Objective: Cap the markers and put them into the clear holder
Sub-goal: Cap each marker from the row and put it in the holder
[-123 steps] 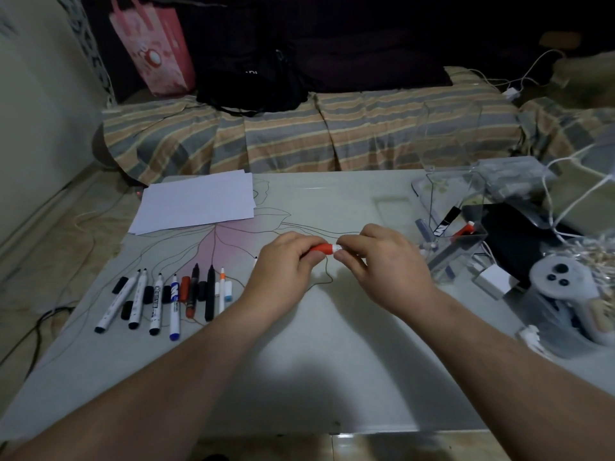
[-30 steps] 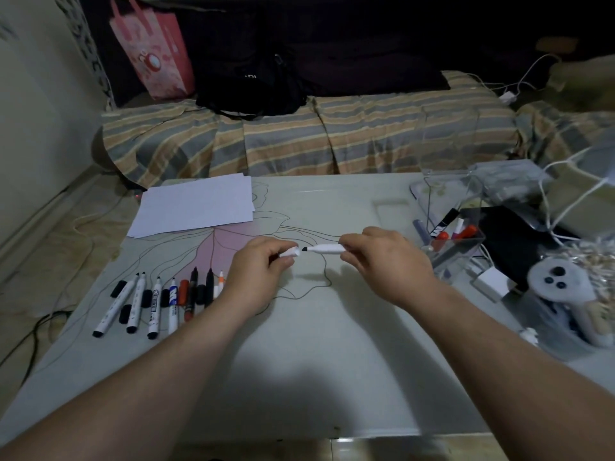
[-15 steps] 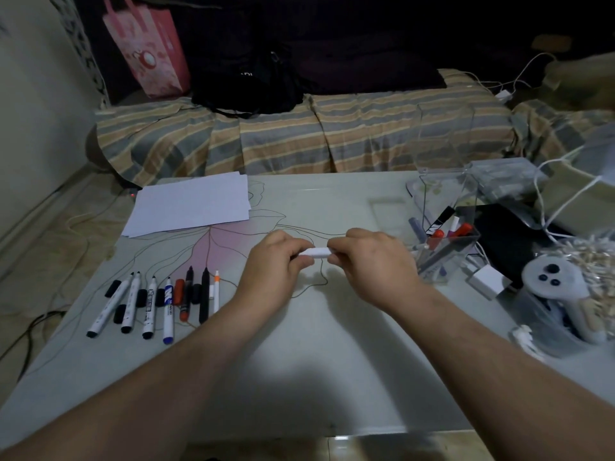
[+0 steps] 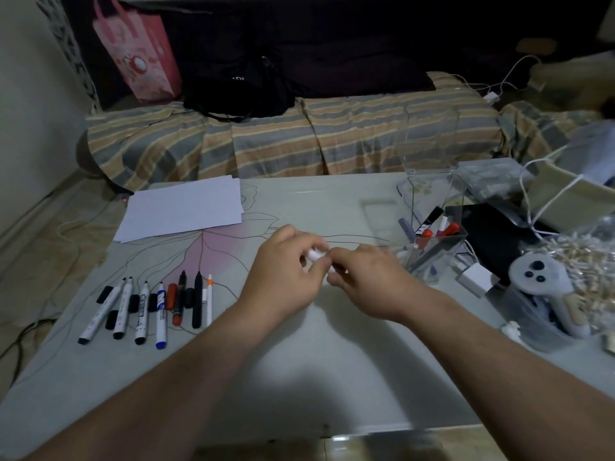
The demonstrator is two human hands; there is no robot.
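My table runs wide and pale under my arms, with the clear holder standing at its right, already carrying several capped markers leaning inside. On the left lies a row of loose markers with their caps off beside them, well apart from the holder. My left hand and right hand meet above the middle of the table, both curled onto the white marker between them; my left fingers pinch the cap end, my right fingers wrap the barrel.

The risks, as I judge them: the cap could sit crooked and pop off once I let go, if I push at an angle. The holder looks light and leans, so dropping the marker in hard might tip it or knock it toward the cluttered right side. A tip brushing my fingers would smear ink.

The white marker itself is mostly hidden by my fingers and blurred. Only a short pale stub shows at the knuckles; I cannot tell whether the cap is fully seated.
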